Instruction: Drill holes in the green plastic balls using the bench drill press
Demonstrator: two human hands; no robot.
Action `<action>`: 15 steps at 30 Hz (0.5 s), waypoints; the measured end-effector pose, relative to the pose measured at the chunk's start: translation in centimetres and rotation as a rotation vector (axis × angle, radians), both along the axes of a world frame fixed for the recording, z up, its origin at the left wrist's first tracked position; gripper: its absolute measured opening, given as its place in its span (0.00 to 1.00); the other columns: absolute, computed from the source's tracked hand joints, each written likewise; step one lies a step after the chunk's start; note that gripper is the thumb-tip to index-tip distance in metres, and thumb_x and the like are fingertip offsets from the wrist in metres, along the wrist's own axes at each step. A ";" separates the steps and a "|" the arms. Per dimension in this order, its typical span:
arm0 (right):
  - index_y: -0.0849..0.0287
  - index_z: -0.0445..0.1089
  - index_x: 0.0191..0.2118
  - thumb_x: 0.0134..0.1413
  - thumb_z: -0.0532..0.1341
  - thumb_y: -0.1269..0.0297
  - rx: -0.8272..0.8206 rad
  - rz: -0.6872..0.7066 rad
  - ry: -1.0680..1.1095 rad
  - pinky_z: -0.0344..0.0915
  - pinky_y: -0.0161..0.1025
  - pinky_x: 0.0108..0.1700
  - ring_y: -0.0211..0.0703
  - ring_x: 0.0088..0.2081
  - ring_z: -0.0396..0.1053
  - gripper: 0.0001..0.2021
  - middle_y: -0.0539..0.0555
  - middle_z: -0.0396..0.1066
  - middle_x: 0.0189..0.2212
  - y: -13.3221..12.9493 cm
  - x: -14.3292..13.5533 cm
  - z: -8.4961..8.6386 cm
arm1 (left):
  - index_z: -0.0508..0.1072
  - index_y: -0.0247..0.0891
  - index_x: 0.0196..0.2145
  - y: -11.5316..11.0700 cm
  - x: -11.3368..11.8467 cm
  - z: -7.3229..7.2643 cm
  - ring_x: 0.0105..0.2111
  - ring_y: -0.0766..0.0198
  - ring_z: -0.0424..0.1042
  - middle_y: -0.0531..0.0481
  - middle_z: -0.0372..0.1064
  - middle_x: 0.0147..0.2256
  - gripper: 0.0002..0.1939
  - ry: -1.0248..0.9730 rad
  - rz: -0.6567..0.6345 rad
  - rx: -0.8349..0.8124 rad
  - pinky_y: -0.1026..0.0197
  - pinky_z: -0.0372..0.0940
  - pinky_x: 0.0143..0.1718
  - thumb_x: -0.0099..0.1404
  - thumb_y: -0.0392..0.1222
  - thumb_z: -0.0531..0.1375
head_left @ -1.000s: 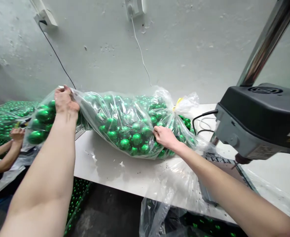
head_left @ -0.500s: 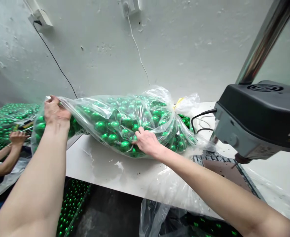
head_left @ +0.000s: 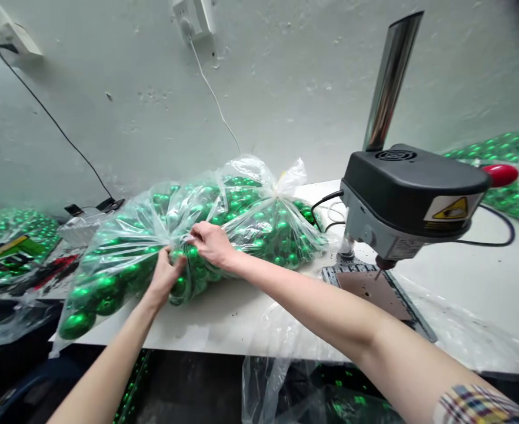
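A clear plastic bag (head_left: 105, 288) full of shiny green balls lies along the white table, its left corner at the front edge. Near its middle the plastic is gathered into creases. My left hand (head_left: 167, 272) is closed on the bag just below the gathered part, thumb and fingers curled. Right beside it, my right hand (head_left: 207, 240) pinches the gathered plastic. Behind and to the right, a knotted bag neck (head_left: 278, 189) with a bit of yellow stands up over more green balls.
A drill press (head_left: 412, 194) with a red-tipped handle stands on the right, its base (head_left: 374, 288) on the table (head_left: 471, 277). More bagged green balls lie at far left (head_left: 43, 227) and far right (head_left: 515, 159). Loose plastic hangs over the front edge. Part of another person's hand shows at the left edge.
My left hand has come from the bag's left end to its middle, beside my right hand. The plastic is now bunched there. The view has turned right, showing more of the drill press.
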State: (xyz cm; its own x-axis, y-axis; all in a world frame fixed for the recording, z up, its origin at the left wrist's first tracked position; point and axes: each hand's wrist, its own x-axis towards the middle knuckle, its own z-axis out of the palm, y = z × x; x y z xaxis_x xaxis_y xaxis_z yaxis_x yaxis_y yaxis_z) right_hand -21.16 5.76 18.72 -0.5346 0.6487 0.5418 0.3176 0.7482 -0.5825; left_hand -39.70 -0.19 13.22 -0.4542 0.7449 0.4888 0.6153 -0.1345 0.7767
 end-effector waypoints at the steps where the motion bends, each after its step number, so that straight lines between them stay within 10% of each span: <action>1: 0.61 0.73 0.39 0.64 0.61 0.65 -0.001 0.013 0.007 0.60 0.33 0.40 0.37 0.38 0.68 0.05 0.51 0.71 0.36 -0.2 -0.2 -0.4 | 0.69 0.39 0.39 -0.3 0.2 -0.9 0.41 0.54 0.71 0.49 0.67 0.36 0.28 0.131 0.025 -0.037 0.51 0.68 0.46 0.48 0.59 0.70; 8: 0.54 0.75 0.42 0.60 0.66 0.59 0.024 0.022 -0.014 0.64 0.34 0.43 0.39 0.41 0.69 0.07 0.50 0.71 0.40 -1.7 3.0 -2.0 | 0.68 0.39 0.33 0.0 -0.5 -2.9 0.30 0.63 0.65 0.55 0.64 0.28 0.17 0.143 0.186 0.001 0.60 0.64 0.36 0.53 0.52 0.65; 12: 0.55 0.68 0.58 0.70 0.52 0.52 -0.052 -0.355 0.069 0.53 0.57 0.64 0.56 0.61 0.57 0.20 0.63 0.63 0.58 -0.2 8.4 -3.5 | 0.67 0.38 0.28 1.3 -1.2 -4.0 0.27 0.67 0.60 0.57 0.61 0.25 0.10 -0.098 0.317 0.151 0.63 0.61 0.35 0.52 0.45 0.61; 15: 0.66 0.59 0.65 0.69 0.53 0.58 -0.205 -0.619 0.062 0.55 0.69 0.60 0.68 0.63 0.55 0.25 0.74 0.55 0.63 1.3 10.8 -5.8 | 0.61 0.39 0.26 2.9 -1.3 -4.4 0.26 0.69 0.58 0.59 0.57 0.24 0.08 -0.319 0.388 0.247 0.63 0.63 0.34 0.48 0.40 0.57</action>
State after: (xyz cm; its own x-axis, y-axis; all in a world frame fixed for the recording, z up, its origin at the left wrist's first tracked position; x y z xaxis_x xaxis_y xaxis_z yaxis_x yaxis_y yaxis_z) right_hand -10.31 7.02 12.97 -0.0008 0.9201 0.3917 0.6154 0.3092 -0.7250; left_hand -40.95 2.67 8.85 -0.8264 0.3744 0.4206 0.3952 -0.1466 0.9068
